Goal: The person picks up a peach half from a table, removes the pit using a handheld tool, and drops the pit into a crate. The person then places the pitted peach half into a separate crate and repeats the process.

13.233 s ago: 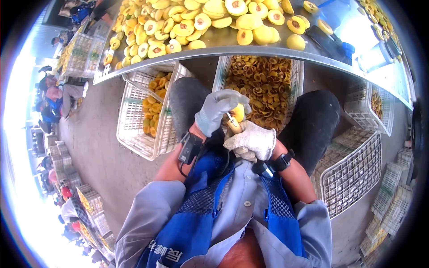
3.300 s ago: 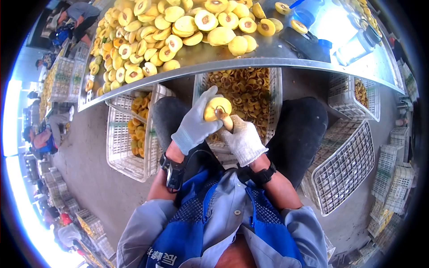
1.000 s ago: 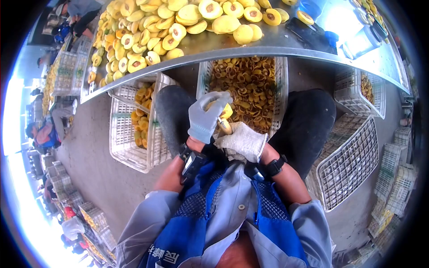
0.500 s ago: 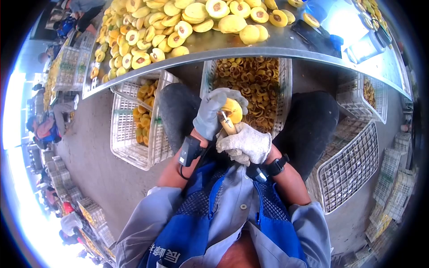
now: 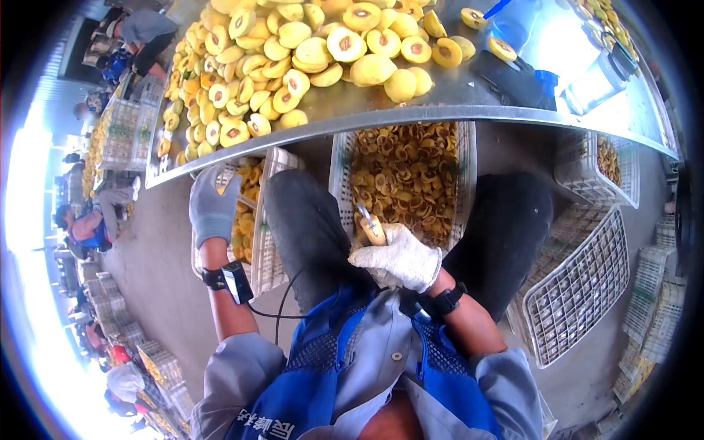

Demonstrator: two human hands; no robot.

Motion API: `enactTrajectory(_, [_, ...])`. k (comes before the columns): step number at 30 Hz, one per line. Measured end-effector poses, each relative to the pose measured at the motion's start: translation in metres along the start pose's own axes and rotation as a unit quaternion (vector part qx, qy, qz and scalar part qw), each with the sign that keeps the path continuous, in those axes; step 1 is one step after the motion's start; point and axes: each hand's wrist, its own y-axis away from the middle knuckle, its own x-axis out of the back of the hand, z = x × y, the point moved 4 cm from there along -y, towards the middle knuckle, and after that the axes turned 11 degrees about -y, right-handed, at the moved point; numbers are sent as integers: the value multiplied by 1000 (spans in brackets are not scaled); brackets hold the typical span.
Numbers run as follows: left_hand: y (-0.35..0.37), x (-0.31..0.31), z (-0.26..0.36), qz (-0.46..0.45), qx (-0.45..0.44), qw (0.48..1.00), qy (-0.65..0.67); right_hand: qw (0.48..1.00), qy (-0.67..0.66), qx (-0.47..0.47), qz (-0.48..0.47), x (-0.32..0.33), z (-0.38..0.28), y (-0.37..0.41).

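My left hand (image 5: 214, 202), in a grey glove, hangs over the left white crate (image 5: 268, 242), below the table edge. Its thumb and fingers stand apart, with a sliver of orange between them; the fingertips are partly hidden. Inside that crate lie yellow-orange fruit pieces (image 5: 244, 224). My right hand (image 5: 405, 257), in a white knitted glove, grips a wooden-handled pitting knife (image 5: 372, 229) in front of my lap. Its short metal tip points up and away from me. Beyond it, between my knees, a middle crate (image 5: 342, 165) holds many brownish fruit scraps (image 5: 403, 176).
On the metal table (image 5: 440, 112) lies a big pile of halved yellow fruit (image 5: 293, 55), some with pits showing. A dark object (image 5: 513, 81) and a clear jar (image 5: 598, 81) stand at its right. An empty-looking tilted crate (image 5: 576, 286) is right of my knee. Other people sit far left.
My left hand has left the right hand and moved left to the crate, taking the yellow fruit piece away from the knife. My right hand still grips the knife near the same place.
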Motion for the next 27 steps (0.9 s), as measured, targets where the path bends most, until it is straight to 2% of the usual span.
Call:
enactTrajectory(3, [-22,-5,35,-12,-21,991,131,1000,-24,0,18,1,-3,0])
enactTrajectory(5, [-49,-22,73,-15,-56,979,197,998,46,34,30,6,-7,-3])
enactTrajectory(7, [-79,-28,113,19,-98,967,234,992,80,84,45,7,-10,-1])
enactTrajectory(9, [-112,-40,139,38,-94,963,252,994,75,63,55,10,-11,1])
enactTrajectory(11, [-142,-48,160,79,-159,969,173,996,30,62,63,13,-8,-1])
enactTrajectory(13, [-162,-51,178,84,-200,971,96,991,39,108,64,15,-10,-1])
enactTrajectory(14, [-166,-47,188,113,-229,967,17,989,42,124,70,16,-9,-3])
enactTrajectory(17, [-175,-46,202,-34,-228,969,-84,990,33,113,79,15,-11,-5])
enactTrajectory(18, [-175,-44,202,-32,-233,967,-100,992,27,97,80,15,-11,-5])
enactTrajectory(19, [-175,-42,202,-68,-225,966,-110,993,21,79,80,14,-10,-5])
enactTrajectory(21, [-176,-29,206,-134,-209,960,-128,992,2,102,77,13,-7,-8])
enactTrajectory(24, [-168,-44,195,-117,-209,969,-61,990,-17,113,81,13,-5,-8])
enactTrajectory(27, [-158,-56,167,-39,-171,976,129,988,27,116,100,11,-12,1])
